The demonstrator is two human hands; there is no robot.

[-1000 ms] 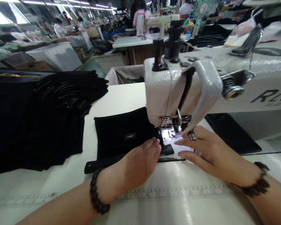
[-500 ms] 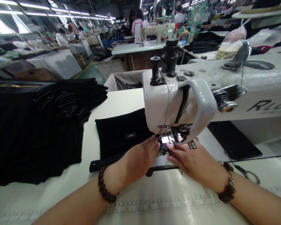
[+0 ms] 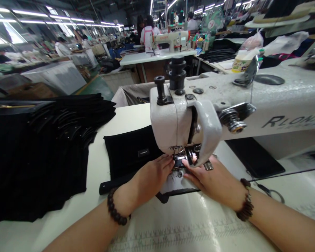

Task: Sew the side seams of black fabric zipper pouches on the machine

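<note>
A black fabric piece [image 3: 126,148] with a small sewn-on label [image 3: 143,153] lies under the head of a white sewing machine [image 3: 164,119]. My left hand [image 3: 153,176] rests flat on its right part, fingers stretched out together beside the needle area. My right hand [image 3: 208,178] lies on the other side of the presser foot, fingers extended and the fingertips touching the black edge at the metal plate [image 3: 180,175]. Neither hand is closed around anything. The machine's head and guard partly hide the stitching spot and some right-hand fingers.
A stack of black fabric pieces [image 3: 47,157] covers the table's left side. Small thread snips [image 3: 271,190] lie right of my right wrist, near a dark flat panel [image 3: 254,157]. A printed ruler [image 3: 173,234] runs along the front. Other people work at machines behind.
The camera view has shifted, so the machine appears further left and slightly lower. Both hands stay beside the needle area, and less of the bright reflection shows between them.
</note>
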